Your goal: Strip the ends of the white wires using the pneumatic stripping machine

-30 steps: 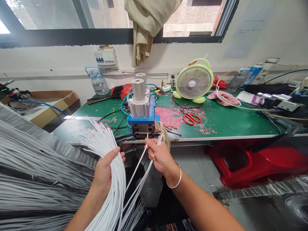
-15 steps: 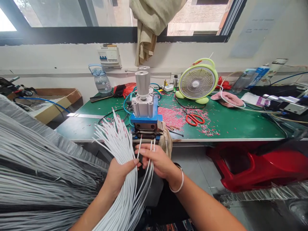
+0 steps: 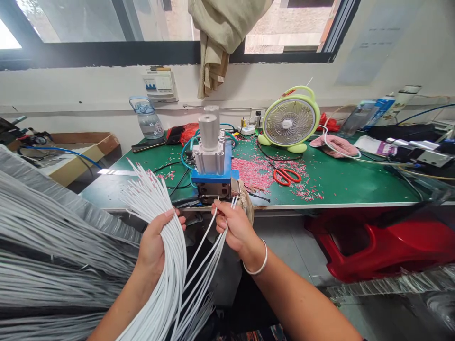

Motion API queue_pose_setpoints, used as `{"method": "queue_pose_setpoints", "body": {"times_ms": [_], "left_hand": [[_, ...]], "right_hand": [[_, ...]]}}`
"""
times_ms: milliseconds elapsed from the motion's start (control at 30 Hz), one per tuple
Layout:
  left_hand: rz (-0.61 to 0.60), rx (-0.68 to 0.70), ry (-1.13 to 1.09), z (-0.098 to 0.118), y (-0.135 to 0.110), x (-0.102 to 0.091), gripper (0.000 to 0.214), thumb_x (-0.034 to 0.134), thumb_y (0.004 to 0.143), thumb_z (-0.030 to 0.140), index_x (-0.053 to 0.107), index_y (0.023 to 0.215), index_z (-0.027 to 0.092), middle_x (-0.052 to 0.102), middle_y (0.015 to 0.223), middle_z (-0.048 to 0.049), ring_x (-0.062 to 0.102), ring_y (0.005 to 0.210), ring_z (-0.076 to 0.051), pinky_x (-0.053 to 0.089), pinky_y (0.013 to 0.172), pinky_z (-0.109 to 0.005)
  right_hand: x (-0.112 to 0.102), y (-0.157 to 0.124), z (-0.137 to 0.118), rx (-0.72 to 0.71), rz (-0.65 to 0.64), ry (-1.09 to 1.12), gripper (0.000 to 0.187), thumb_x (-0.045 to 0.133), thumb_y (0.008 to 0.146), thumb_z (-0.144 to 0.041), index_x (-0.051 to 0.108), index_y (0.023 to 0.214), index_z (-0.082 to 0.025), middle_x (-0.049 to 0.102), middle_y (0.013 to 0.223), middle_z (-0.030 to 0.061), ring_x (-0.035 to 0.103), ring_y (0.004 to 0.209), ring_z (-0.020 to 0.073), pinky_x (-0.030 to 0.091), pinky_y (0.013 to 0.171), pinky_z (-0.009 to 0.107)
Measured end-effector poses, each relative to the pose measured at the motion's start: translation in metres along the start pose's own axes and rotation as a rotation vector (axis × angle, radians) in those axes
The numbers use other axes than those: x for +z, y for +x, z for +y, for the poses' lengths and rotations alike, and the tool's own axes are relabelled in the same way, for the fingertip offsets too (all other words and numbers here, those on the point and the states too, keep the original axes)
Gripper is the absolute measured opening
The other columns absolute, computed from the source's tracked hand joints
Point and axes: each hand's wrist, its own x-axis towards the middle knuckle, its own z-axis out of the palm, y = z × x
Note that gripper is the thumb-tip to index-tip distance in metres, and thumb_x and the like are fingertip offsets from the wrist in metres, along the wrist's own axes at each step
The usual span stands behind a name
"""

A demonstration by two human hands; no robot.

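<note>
This is a small wire-processing workshop: a green worktop (image 3: 359, 184) carries a pneumatic press (image 3: 211, 163) fed by teal air tubes (image 3: 185, 155), with pink-and-white wire clippings (image 3: 250, 173) strewn beside it near red-handled scissors (image 3: 287, 177). Long white wires (image 3: 172, 255) gather in a thick bundle, more wires (image 3: 53, 213) lie massed at the left, and a breaker box (image 3: 159, 86) hangs on the wall (image 3: 106, 85).

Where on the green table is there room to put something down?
Mostly bare: the table well right of the scissors, in front of the pink cloth. Crowded: around the machine, with scraps to its right and the right hand in front.
</note>
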Motion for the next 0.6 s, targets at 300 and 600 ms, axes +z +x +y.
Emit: {"method": "queue_pose_setpoints", "body": {"times_ms": [300, 600], "left_hand": [[-0.277, -0.077, 0.173, -0.034, -0.007, -0.029, 0.031, 0.071, 0.055, 0.014, 0.053, 0.08, 0.016, 0.055, 0.057, 0.0049, 0.053, 0.048, -0.008, 0.045, 0.049, -0.02], [-0.357, -0.004, 0.292, -0.043, -0.01, -0.042, 0.03, 0.071, 0.056, 0.018, 0.053, 0.08, 0.015, 0.058, 0.064, 0.0021, 0.057, 0.057, -0.013, 0.047, 0.058, -0.026]], "right_hand": [[-0.014, -0.015, 0.011, -0.013, -0.229, -0.176, 0.021, 0.062, 0.069, -0.03, 0.06, 0.068, -0.01, 0.055, 0.059, 0.0015, 0.051, 0.049, 0.0067, 0.042, 0.047, 0.018], [-0.003, -0.013, 0.012, 0.052, -0.194, -0.224, 0.023, 0.06, 0.069, -0.032, 0.059, 0.081, -0.012, 0.057, 0.062, 0.001, 0.045, 0.037, 0.0052, 0.032, 0.03, 0.014]]}}
